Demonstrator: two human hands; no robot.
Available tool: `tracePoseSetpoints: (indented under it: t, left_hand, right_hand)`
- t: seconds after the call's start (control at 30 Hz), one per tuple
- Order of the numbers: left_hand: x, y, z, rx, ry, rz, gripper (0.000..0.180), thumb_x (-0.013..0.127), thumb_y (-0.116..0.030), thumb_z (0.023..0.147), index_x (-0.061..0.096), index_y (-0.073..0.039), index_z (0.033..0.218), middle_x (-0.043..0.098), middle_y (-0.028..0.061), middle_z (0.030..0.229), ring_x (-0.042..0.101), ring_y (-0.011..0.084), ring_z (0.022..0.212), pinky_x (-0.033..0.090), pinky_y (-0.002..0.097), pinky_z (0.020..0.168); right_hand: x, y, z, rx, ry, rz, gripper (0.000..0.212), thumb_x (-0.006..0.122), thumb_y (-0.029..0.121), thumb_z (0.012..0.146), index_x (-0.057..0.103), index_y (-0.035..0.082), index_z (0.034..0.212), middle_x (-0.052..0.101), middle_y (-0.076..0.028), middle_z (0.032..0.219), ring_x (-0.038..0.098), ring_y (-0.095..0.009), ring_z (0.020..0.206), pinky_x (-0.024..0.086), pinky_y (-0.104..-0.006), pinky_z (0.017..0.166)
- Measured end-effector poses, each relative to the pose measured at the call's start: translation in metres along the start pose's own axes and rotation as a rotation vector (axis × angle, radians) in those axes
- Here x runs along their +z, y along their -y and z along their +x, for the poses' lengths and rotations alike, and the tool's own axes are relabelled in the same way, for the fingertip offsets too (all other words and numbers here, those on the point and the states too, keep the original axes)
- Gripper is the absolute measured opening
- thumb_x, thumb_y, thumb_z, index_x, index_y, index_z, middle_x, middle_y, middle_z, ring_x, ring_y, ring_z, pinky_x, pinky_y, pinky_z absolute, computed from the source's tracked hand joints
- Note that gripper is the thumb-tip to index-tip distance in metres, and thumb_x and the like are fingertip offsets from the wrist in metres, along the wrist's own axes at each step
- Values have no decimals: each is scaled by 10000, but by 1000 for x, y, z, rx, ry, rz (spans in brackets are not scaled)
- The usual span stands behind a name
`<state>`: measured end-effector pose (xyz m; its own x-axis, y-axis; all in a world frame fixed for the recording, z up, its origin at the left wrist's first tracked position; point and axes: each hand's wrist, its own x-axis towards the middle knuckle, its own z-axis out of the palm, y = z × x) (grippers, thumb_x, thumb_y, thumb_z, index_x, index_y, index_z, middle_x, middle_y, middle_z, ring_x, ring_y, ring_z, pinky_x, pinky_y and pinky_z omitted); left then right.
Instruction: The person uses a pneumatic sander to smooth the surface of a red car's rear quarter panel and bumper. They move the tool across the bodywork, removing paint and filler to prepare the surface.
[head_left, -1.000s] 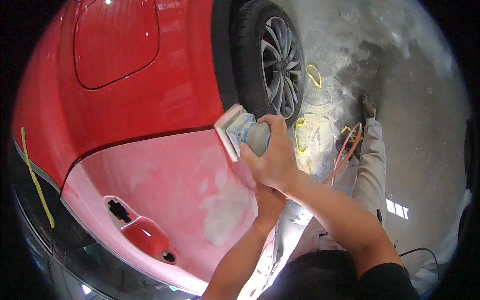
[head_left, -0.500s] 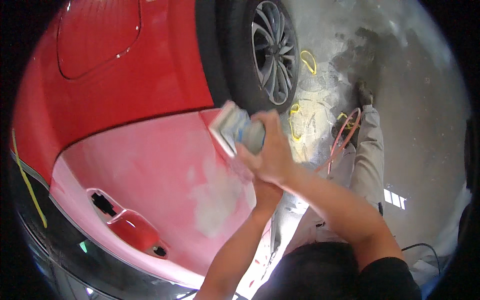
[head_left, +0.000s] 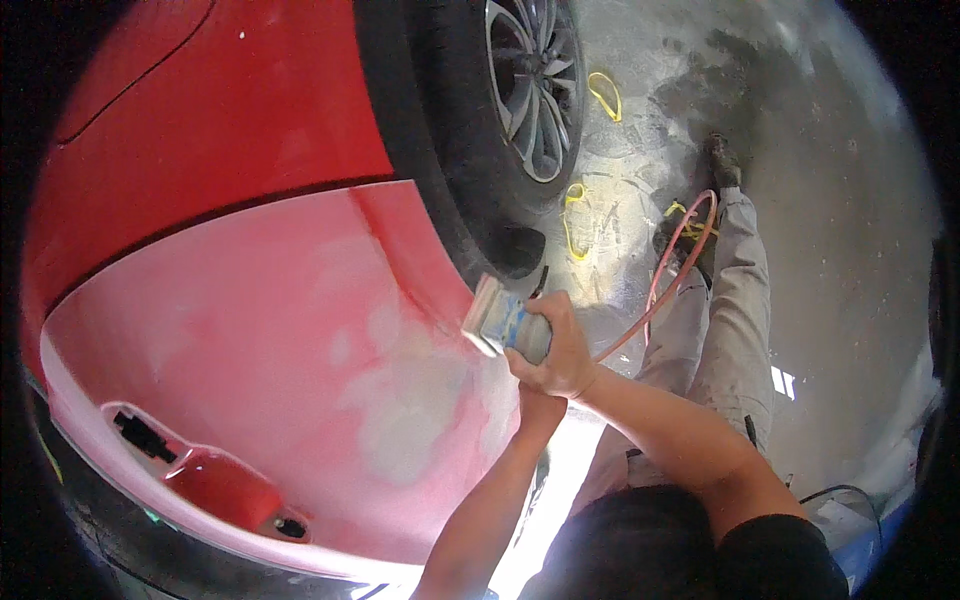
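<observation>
My right hand (head_left: 562, 350) is closed around the rounded grey and blue body of a power sander (head_left: 508, 322). The sander's flat, pale pad faces left, by the edge of a bumper (head_left: 300, 310) near the wheel arch; whether it touches the surface I cannot tell. My left hand (head_left: 541, 405) is just below the right one, close against its wrist, and its fingers are hidden. Dull, sanded pink covers the bumper, with a pale grey patch (head_left: 410, 410) left of my left forearm.
A glossy red body panel (head_left: 220, 120) adjoins the bumper. The car's wheel (head_left: 535, 85) stands beyond the sander. On the floor lie yellow loops (head_left: 576, 222) and a red hose (head_left: 655, 300) beside my legs. The bumper has a lamp recess (head_left: 225, 490) at lower left.
The view has shifted, and the bumper sits further left in it. Both hands and the sander have moved down and right, to the bumper's edge by the wheel arch. The right-hand grip stays.
</observation>
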<state>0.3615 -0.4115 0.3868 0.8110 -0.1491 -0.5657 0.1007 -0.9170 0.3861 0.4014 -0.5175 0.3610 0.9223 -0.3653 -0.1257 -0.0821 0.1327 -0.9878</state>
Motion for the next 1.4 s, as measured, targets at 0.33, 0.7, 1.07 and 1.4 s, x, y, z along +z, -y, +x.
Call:
tracePoseSetpoints:
  t: [0.33, 0.7, 1.07, 1.4]
  left_hand:
    - [-5, -5, 16, 69, 2, 0, 496, 537, -182, 950, 392, -70, 1410, 489, 145, 1392, 483, 313, 1280, 414, 445, 1028]
    - [-46, -38, -6, 1, 103, 113, 523, 597, -146, 907, 421, -51, 1390, 558, 182, 1328, 539, 353, 1229, 439, 455, 980]
    - [-18, 19, -54, -58, 28, 117, 546, 643, -148, 902, 417, -46, 1387, 505, 182, 1342, 507, 325, 1248, 418, 465, 1011]
    - [-30, 10, -55, -62, 63, 114, 544, 644, -174, 902, 423, -44, 1382, 521, 190, 1326, 513, 333, 1245, 420, 460, 1006]
  right_hand:
    - [-7, 23, 32, -113, -52, -15, 648, 808, 218, 682, 452, 56, 1198, 500, -195, 1050, 555, -387, 883, 484, -463, 724]
    - [-6, 48, 26, 72, -51, 16, 589, 783, 207, 710, 450, 51, 1170, 485, -215, 1048, 542, -395, 952, 457, -461, 821]
    - [-10, 50, 17, -65, 138, 267, 636, 806, 231, 667, 477, 74, 1187, 506, -182, 1035, 575, -381, 884, 496, -439, 721]
    - [-23, 76, 46, -25, 214, 265, 666, 813, 204, 653, 452, 77, 1197, 482, -174, 1012, 554, -369, 862, 480, -438, 709]
